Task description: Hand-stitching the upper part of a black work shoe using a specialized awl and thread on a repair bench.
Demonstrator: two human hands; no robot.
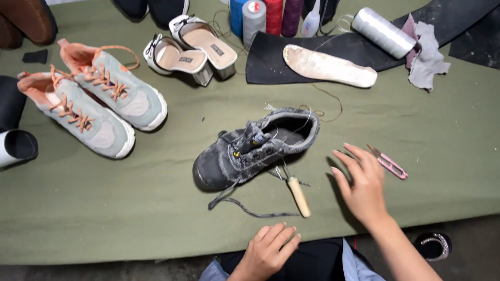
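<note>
Far left on the olive-green cloth table cover (427, 135) lie two grey mesh trainers with orange laces and white rubber soles (99, 101), side by side, toes pointing lower right. Next come two white block-heeled sandals with tan insoles (190, 49), standing close together.

In the middle lies one worn dark grey suede shoe (250, 148), on its sole, toe toward the lower left, its speckled cord lace (250, 211) trailing loose over the cloth. Just beside its heel rests one awl with a pale wooden handle (298, 195) and a short metal tip.

Behind the shoe stand four upright thread spools (263, 15) in blue, grey, red and purple, then one small white squeeze bottle (311, 23). One off-white foam insole (328, 65) lies on a black rubber sheet (265, 62), with one large silvery-white thread cone (383, 31) on its side and a scrap of grey fabric (429, 54) further right.

The left hand (268, 252) rests at the table's near edge, fingers loosely curled, holding nothing. The right hand (362, 182) hovers flat, fingers spread and empty, between the awl and one pair of pink-handled thread snips (389, 163), which lies just beside its fingertips.
</note>
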